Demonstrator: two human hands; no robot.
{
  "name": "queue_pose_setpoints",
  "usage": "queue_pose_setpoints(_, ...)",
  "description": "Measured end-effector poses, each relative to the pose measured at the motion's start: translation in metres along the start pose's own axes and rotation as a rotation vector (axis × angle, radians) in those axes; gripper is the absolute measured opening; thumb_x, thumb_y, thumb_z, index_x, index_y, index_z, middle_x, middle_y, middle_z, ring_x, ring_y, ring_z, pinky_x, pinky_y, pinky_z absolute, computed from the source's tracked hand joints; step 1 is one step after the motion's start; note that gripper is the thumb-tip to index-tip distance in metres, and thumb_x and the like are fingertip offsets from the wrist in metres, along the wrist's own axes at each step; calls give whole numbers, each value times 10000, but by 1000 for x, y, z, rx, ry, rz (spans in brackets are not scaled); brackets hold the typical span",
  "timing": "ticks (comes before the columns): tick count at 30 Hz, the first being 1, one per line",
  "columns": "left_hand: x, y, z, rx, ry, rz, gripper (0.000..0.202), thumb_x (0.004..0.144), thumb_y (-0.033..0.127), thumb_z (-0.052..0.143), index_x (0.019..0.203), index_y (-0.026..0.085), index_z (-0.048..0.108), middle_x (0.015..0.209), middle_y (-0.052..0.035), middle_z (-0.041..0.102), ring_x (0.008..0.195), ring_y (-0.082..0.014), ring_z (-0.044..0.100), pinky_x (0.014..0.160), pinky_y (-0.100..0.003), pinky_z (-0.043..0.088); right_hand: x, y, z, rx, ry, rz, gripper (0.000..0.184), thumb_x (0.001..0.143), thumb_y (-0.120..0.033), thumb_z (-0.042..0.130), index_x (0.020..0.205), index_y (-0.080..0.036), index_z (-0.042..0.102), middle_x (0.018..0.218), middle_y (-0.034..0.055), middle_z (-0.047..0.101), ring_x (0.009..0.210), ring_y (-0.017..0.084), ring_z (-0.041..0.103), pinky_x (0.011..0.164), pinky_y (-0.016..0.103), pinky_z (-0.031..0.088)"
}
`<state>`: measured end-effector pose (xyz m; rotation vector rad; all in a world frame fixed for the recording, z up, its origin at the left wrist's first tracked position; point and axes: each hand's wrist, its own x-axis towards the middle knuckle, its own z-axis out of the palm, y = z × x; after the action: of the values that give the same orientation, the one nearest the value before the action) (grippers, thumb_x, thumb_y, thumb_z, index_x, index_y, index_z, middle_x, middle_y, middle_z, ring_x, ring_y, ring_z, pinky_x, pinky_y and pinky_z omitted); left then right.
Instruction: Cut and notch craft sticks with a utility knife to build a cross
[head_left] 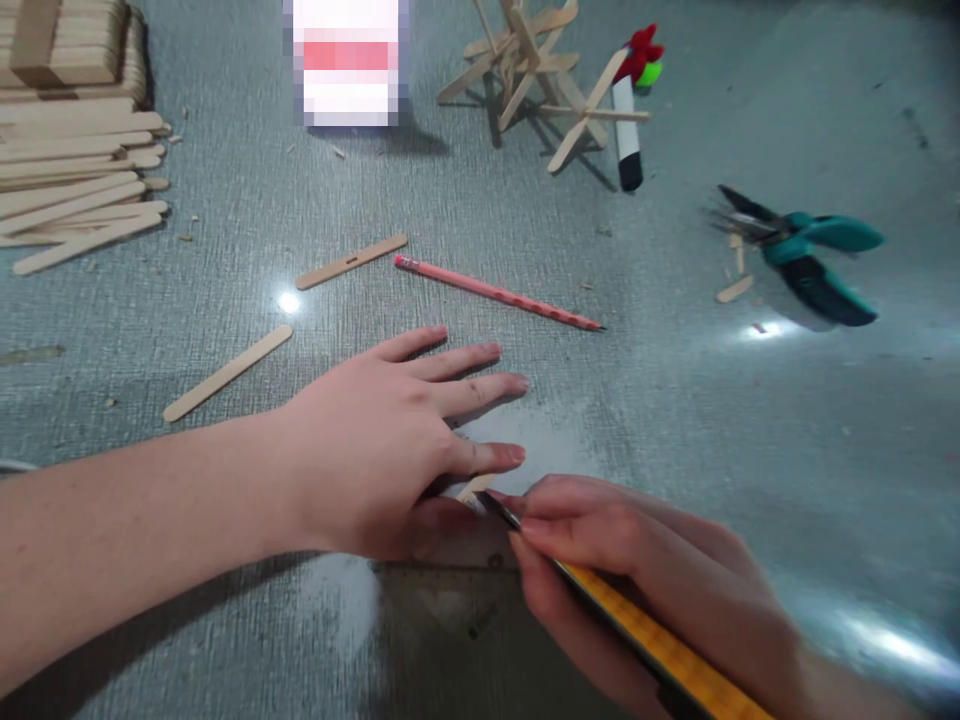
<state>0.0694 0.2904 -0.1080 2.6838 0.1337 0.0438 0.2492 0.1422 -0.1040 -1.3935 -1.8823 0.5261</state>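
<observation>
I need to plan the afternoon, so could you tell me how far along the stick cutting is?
Done: a stick frame stands at the back. In hand: the left hand pins a stick while the right hand puts a yellow knife to it. Left: the stack of sticks looks untouched.

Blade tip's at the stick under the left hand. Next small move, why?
Probably a short, light pull of the knife across the stick: the right hand has the blade tip at its exposed end, the left hand pins it flat, thumb close beside the blade.
</observation>
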Motion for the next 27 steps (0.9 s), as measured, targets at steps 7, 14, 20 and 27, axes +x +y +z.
queue_pose_setpoints(7, 0, -1, 0, -1, -5, 6, 460, 925, 413, 634, 1378, 336, 639, 1623, -73, 423, 1529, -352, 347, 1243, -602, 257, 0, 1, -4, 12, 6, -10, 249, 806, -14, 592, 928, -231, 593, 750, -1, 712, 545, 108, 672, 517, 197, 583)
queue_pose_setpoints(14, 1, -1, 0, -4, 5, 11, 493, 888, 396, 689, 1374, 328, 644, 1612, -73, 440, 1514, -372, 368, 1239, -615, 263, 4, 1, -6, 15, 33, 23, 275, 803, -18, 632, 946, -249, 592, 756, -27, 741, 513, 104, 686, 493, 185, 595)
queue_pose_setpoints(20, 0, -1, 0, 6, 9, 11, 481, 908, 408, 652, 1382, 326, 638, 1618, -73, 431, 1517, -369, 366, 1241, -617, 260, 6, 1, -1, 18, 52, 17, 233, 808, -15, 627, 904, -226, 598, 766, -12, 751, 583, 112, 727, 568, 181, 622)
queue_pose_setpoints(27, 0, 0, 0, 2, 25, 11, 460, 923, 421, 642, 1374, 332, 644, 1611, -61, 444, 1514, -361, 374, 1245, -603, 260, 1, 3, -2, -9, 11, -21, 313, 814, -29, 628, 1034, -252, 632, 869, 25, 792, 695, 187, 781, 616, 272, 675)
